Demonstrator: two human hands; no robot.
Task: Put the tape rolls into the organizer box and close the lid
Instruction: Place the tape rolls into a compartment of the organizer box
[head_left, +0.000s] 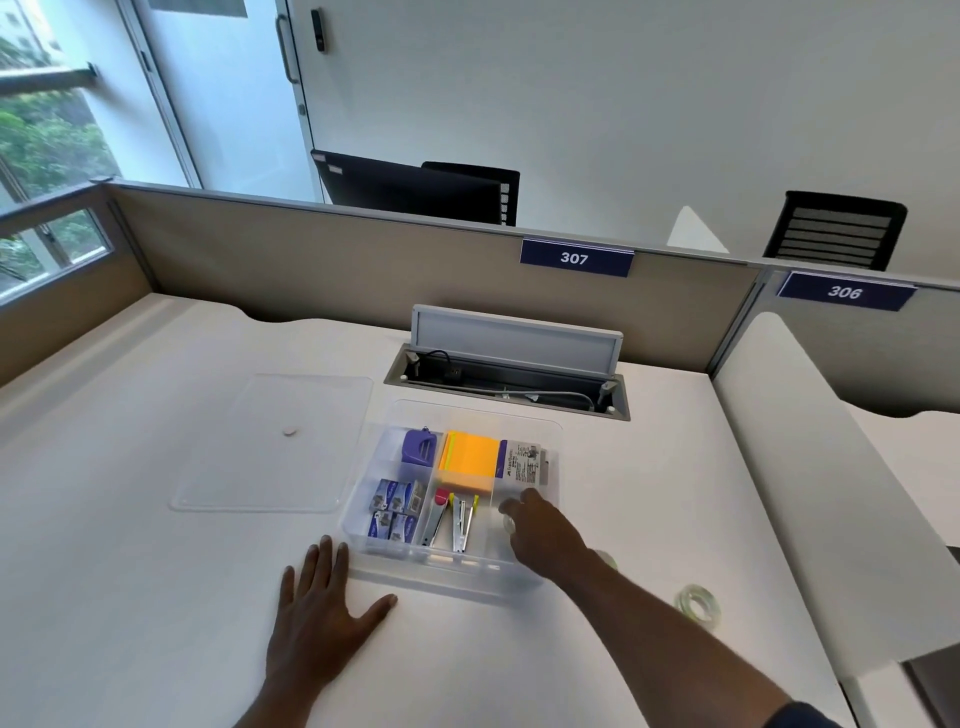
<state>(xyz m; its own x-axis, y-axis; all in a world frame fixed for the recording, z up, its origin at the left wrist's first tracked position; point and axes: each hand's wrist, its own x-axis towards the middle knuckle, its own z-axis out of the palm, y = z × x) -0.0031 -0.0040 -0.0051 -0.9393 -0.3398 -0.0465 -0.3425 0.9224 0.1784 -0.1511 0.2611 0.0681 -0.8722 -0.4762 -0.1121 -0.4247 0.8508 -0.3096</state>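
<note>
While the right hand (540, 530) reached into the organizer box's (550, 431) right compartment, fingers curled on a clear tape roll (508, 524), the left hand (317, 618) lay flat, released, on the desk (130, 597). Another tape roll (698, 601) sat on the desk, well right of the box. The lid (270, 441) lay left of it.

White desk (156, 519), open cable tray (506, 384), beige partition (311, 260) with labels 307 (575, 257), 306 (844, 292), black chairs (836, 228).

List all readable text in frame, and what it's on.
"307": blue plate on the desk partition.
"306": blue plate on the neighbouring partition.
White printed label on a pack in the organizer box: too small and blurred to read.
Blue-and-white small boxes in the organizer box: print unreadable.
Nothing else legible.
</note>
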